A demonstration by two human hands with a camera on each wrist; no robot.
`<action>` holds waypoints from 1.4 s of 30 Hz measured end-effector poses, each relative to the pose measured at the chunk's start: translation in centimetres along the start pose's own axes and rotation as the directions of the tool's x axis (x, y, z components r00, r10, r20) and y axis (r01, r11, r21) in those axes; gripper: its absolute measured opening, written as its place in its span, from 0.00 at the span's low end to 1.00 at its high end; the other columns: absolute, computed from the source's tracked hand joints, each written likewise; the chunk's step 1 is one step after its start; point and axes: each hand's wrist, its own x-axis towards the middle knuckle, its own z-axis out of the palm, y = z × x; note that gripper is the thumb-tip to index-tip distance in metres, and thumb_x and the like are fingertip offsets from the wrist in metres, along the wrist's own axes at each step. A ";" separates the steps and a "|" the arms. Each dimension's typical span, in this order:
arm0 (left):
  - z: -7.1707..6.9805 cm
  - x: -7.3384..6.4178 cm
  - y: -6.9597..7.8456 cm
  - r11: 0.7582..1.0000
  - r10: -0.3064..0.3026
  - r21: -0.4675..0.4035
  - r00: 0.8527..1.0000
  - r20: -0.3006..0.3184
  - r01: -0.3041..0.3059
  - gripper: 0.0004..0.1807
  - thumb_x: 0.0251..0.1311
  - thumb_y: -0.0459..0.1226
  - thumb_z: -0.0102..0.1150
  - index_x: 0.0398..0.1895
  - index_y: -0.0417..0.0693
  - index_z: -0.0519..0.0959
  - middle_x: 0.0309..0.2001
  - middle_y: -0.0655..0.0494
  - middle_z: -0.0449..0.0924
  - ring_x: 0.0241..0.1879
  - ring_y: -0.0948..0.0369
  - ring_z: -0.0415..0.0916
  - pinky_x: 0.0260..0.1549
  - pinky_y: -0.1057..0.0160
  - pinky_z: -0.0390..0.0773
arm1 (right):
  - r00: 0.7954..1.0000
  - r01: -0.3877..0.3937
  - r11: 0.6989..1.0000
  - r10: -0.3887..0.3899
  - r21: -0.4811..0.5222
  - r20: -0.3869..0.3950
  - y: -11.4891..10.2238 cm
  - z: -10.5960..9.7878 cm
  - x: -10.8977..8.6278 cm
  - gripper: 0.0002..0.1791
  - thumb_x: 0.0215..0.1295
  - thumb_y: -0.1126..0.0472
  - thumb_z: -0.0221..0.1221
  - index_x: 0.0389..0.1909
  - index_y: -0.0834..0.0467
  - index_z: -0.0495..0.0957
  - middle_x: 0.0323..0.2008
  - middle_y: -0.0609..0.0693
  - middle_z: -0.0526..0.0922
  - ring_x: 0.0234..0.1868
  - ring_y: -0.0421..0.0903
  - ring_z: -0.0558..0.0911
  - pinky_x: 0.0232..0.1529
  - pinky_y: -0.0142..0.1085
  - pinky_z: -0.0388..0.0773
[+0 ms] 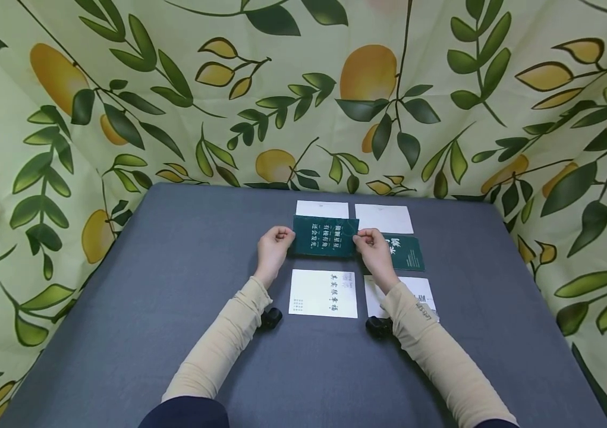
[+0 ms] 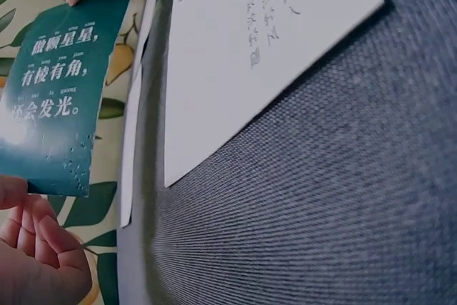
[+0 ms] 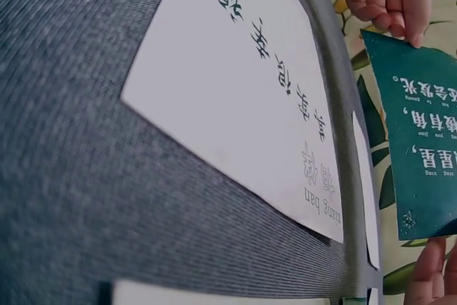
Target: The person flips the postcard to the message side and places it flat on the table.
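Observation:
A dark green card [image 1: 326,236] with white Chinese lettering is held up off the table between two hands. My left hand [image 1: 273,252] pinches its left edge between thumb and fingers. At the opposite edge, my right hand [image 1: 376,255] pinches it the same way. In the left wrist view the green card [image 2: 61,91] shows its lettered face and a few raised dots near one end. Below it on the table lies a white card [image 1: 323,293] with dark writing. Another white card [image 1: 421,294] is partly hidden under the right forearm.
Two plain white cards, one left [image 1: 321,209] and one right [image 1: 384,219], lie at the back. A second green card [image 1: 406,252] lies beside the right hand, partly covered. All rest on a grey-blue cloth-covered table [image 1: 201,238]. A leaf-and-fruit patterned curtain [image 1: 303,107] hangs behind.

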 end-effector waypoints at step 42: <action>-0.5 0.8 -1.6 1.000 0.002 0.024 0.992 0.126 -0.005 0.13 0.55 0.35 0.62 0.45 0.46 0.83 0.41 0.48 0.84 0.36 0.60 0.77 0.29 0.71 0.74 | 0.999 0.045 0.980 -0.049 -0.196 -0.017 0.7 -0.6 0.1 0.19 0.62 0.56 0.58 0.54 0.56 0.76 0.41 0.56 0.82 0.38 0.45 0.78 0.37 0.31 0.73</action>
